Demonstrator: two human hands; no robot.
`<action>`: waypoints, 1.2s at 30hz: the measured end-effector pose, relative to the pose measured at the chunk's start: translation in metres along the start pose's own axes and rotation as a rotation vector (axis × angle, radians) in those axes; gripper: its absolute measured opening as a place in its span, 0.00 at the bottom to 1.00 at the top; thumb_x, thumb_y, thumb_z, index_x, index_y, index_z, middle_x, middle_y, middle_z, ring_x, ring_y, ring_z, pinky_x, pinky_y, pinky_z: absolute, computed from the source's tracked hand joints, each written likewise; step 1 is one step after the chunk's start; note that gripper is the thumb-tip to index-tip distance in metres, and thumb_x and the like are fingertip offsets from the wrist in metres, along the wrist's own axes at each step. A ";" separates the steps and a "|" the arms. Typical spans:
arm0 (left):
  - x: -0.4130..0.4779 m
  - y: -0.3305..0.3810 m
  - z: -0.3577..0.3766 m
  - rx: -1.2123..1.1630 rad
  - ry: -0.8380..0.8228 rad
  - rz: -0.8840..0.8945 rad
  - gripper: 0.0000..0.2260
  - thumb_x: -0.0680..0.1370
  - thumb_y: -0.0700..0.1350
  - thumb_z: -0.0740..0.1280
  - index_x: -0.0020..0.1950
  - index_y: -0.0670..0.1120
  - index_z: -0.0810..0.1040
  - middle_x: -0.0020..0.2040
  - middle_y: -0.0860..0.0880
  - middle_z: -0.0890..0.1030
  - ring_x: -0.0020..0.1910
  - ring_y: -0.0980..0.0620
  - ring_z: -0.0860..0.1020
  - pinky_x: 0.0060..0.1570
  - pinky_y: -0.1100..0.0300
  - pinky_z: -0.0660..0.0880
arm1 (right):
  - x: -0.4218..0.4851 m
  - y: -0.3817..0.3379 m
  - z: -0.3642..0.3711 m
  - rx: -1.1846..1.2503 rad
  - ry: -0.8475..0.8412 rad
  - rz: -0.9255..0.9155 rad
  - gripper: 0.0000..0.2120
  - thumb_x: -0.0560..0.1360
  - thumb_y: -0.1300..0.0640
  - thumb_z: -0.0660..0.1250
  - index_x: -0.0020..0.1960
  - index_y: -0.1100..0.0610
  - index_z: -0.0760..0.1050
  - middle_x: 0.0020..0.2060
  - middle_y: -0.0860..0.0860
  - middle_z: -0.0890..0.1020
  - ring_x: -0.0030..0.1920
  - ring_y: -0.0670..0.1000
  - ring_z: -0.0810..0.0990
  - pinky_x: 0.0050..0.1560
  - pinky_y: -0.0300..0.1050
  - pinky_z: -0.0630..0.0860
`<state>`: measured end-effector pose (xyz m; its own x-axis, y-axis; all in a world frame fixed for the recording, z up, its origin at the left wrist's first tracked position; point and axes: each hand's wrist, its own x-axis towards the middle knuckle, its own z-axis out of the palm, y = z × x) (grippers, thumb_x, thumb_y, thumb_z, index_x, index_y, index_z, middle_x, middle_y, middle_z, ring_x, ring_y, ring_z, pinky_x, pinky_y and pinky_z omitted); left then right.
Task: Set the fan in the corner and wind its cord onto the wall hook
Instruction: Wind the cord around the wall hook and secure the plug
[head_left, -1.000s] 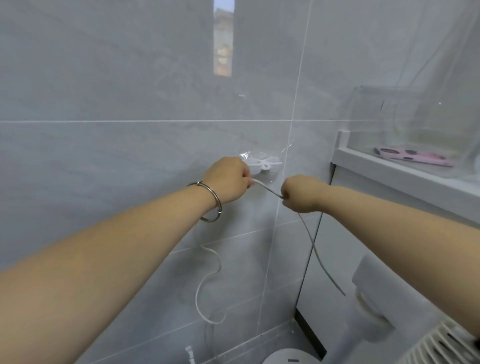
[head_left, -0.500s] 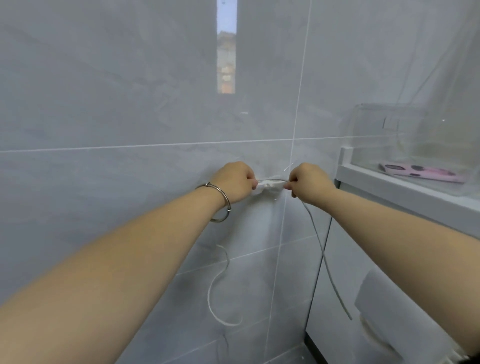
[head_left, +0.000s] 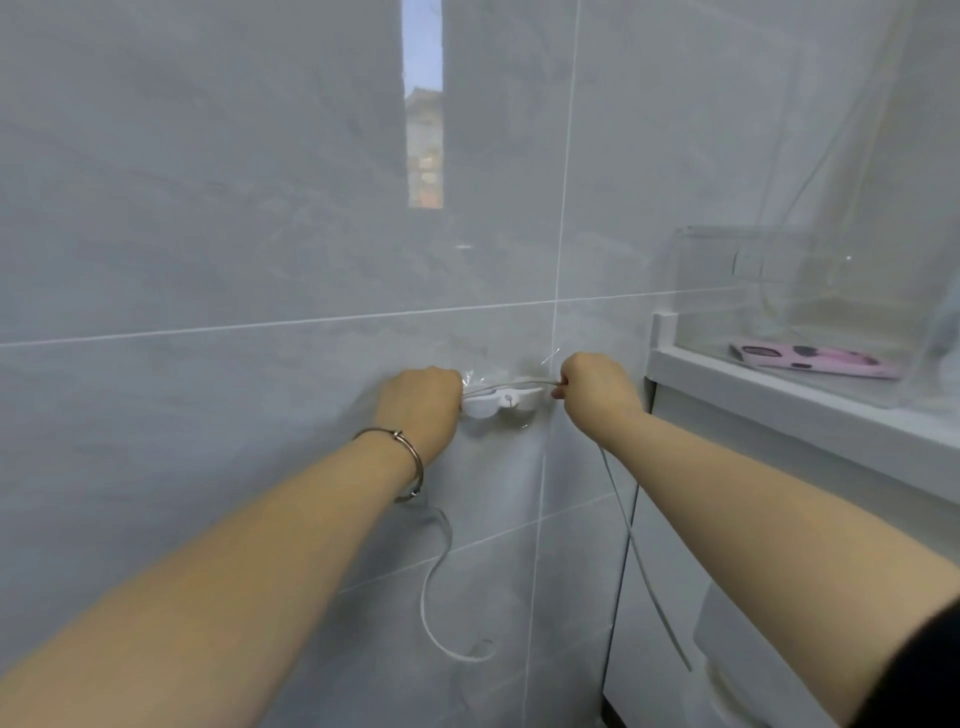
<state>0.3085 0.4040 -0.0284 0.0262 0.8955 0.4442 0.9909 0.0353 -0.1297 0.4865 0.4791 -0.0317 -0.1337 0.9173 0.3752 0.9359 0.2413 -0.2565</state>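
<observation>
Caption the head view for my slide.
Left hand and right hand hold the white cord stretched over the wall hook.

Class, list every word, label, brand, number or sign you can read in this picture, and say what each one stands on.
Readable text: none anywhere in this view.
Clear box: a small rectangular mark on its wall, too blurred to read.
Pink case: dark blotches only, no letters.
Wall hook and cord: no markings that can be made out.

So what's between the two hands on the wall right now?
Head view: the white wall hook, with a stretch of cord running along its top from left hand to right hand.
</observation>
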 end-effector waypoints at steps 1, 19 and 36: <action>0.000 0.002 0.001 0.023 0.007 0.006 0.11 0.77 0.36 0.55 0.56 0.41 0.74 0.56 0.40 0.78 0.55 0.39 0.77 0.48 0.51 0.72 | 0.001 0.001 0.001 -0.004 -0.006 -0.002 0.08 0.77 0.59 0.64 0.47 0.64 0.76 0.47 0.62 0.80 0.48 0.62 0.78 0.44 0.47 0.71; -0.015 0.008 0.034 -0.139 0.016 -0.140 0.10 0.77 0.38 0.58 0.55 0.41 0.76 0.55 0.41 0.79 0.54 0.38 0.78 0.48 0.52 0.73 | 0.012 0.000 0.029 0.393 -0.202 0.107 0.09 0.75 0.67 0.58 0.39 0.65 0.75 0.32 0.62 0.80 0.29 0.56 0.82 0.38 0.48 0.81; -0.014 0.045 0.084 -0.366 -0.016 -0.182 0.11 0.79 0.43 0.59 0.53 0.41 0.79 0.52 0.40 0.81 0.53 0.39 0.78 0.47 0.52 0.74 | -0.008 0.015 0.017 0.634 -0.650 0.210 0.10 0.78 0.58 0.62 0.46 0.61 0.79 0.34 0.53 0.75 0.32 0.48 0.68 0.34 0.38 0.73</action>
<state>0.3421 0.4303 -0.1146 -0.1529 0.8963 0.4163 0.9607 0.0360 0.2753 0.4959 0.4806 -0.0533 -0.3174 0.9126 -0.2576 0.6348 0.0026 -0.7727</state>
